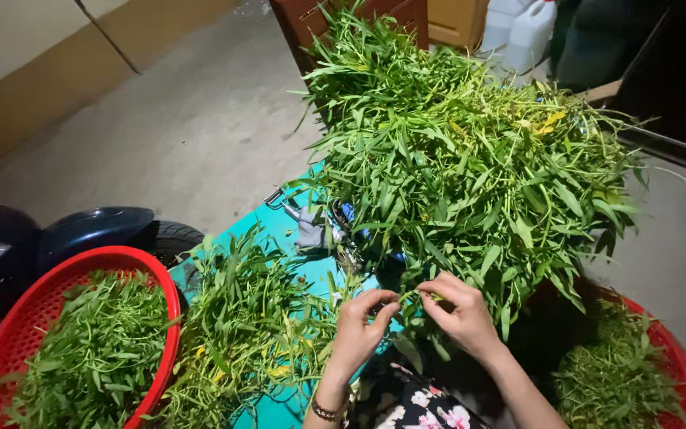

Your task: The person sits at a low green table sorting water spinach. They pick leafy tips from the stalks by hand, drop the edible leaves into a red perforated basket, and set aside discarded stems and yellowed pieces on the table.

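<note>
Bare concrete floor (200, 119) left; hands pinch stem (408, 296).

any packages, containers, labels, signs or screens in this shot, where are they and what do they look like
White plastic jugs: top right, behind the pile of leafy stems; squarish, no label visible.
Cardboard box: top centre, beside the jugs; tan, partly cut off.
No signs or screens visible.

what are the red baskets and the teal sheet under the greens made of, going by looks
Left red basket: looks like moulded plastic, with a smooth, slightly glossy rim and a fine perforated mesh wall. Right red basket: same colour and rim, probably the same plastic, though mostly hidden. Teal sheet: flat, matte, uniform colour; likely a plastic mat or tarp, but cloth cannot be excluded.
</note>
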The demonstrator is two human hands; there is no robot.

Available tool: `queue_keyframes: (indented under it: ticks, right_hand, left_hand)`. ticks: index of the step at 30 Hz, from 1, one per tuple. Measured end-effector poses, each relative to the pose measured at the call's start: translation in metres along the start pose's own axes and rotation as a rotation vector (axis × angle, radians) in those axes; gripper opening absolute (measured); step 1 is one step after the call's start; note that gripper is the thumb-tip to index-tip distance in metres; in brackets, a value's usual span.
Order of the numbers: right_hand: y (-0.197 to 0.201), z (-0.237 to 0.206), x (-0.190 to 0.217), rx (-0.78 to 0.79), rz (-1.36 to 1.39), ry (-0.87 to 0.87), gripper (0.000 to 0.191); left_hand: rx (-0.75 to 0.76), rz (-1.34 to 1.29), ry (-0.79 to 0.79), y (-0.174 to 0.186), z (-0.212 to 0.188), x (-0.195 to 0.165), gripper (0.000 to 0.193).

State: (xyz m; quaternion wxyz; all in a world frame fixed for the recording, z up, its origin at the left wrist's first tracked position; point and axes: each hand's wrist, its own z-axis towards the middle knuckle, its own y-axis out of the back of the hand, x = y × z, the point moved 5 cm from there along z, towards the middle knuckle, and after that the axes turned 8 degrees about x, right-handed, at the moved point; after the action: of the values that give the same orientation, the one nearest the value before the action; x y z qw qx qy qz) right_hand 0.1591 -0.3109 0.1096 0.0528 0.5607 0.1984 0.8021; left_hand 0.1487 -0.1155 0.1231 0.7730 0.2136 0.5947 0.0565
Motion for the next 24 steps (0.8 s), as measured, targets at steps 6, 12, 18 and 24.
queue_keyframes:
  ticks: [6,12,18,24]
  right_hand:
    - [0.018,-0.005,-0.045,-0.319,0.703,-0.279,0.010]
    - [0.033,-0.014,-0.056,-0.220,0.989,-0.321,0.015]
    - [0.025,-0.025,-0.048,-0.173,0.865,-0.355,0.015]
    - [0.028,-0.030,-0.029,-0.140,0.619,-0.243,0.012]
  left_hand:
    - [-0.186,0.243,0.040,0.016,-0.007,0.025,0.017]
    - [-0.462,0.619,-0.106,0.053,-0.004,0.026,0.050]
    - [-0.179,0.294,-0.263,0.011,-0.015,-0.042,0.015]
    - [-0.003,0.324,-0.314,-0.020,0.010,-0.085,0.027]
